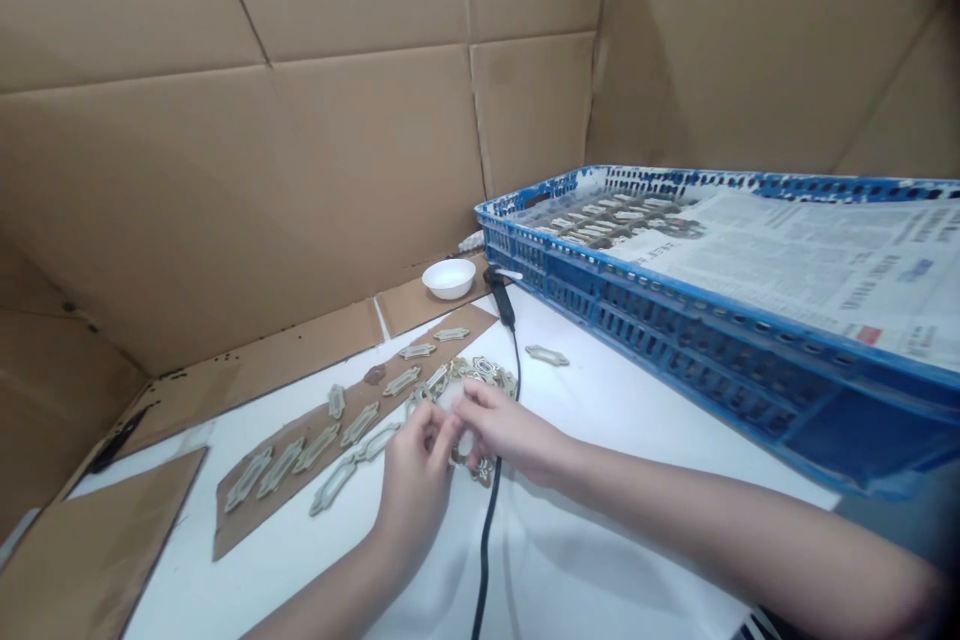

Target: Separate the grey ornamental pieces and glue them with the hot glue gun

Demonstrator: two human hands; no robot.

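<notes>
My left hand (421, 445) and my right hand (510, 425) meet over the white table, fingertips pinched close together. A small pale piece shows between them, but the fingers hide most of it and I cannot make out its kind. Just behind and below the hands lies a pile of ornate, pale metal frames (487, 372). More elongated frames (281, 468) are laid out on a strip of brown cardboard (229, 530) to the left. One single frame (547, 355) rests on the bare white surface to the right.
A white bowl (448, 278) stands at the back beside a black-handled tool (501, 300), whose cord (487, 530) runs toward me past my right hand. A blue crate (675, 345) with newspaper (810, 250) and rows of frames fills the right. Cardboard walls (360, 170) enclose the table.
</notes>
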